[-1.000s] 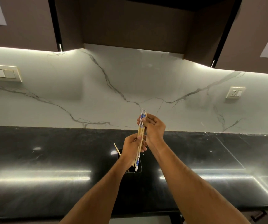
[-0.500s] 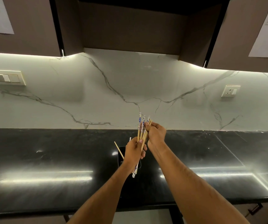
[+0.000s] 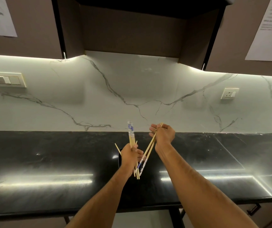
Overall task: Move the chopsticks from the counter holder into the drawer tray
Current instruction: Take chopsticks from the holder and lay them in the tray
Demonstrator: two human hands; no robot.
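My left hand (image 3: 130,156) grips a bundle of wooden chopsticks (image 3: 131,137) upright, their blue-and-white patterned ends pointing up. My right hand (image 3: 163,134) holds a second pair of chopsticks (image 3: 149,149) slanting down to the left, patterned ends low and crossing near the left hand's bundle. Both hands hover above the black counter holder (image 3: 119,159), which is mostly hidden behind my left hand. One lone chopstick (image 3: 117,148) sticks out of the holder, leaning left. The drawer tray is out of sight.
The black glossy counter (image 3: 49,162) runs the full width, backed by a white marble wall (image 3: 132,89). A switch panel (image 3: 3,79) sits left, a socket (image 3: 229,93) right. Brown upper cabinets (image 3: 132,30) carry paper notices. A drawer handle (image 3: 253,209) shows below right.
My hands have drawn apart: the right hand moved right with a pair of chopsticks pulled away from the bundle, which stays in the left hand. The view has tilted slightly.
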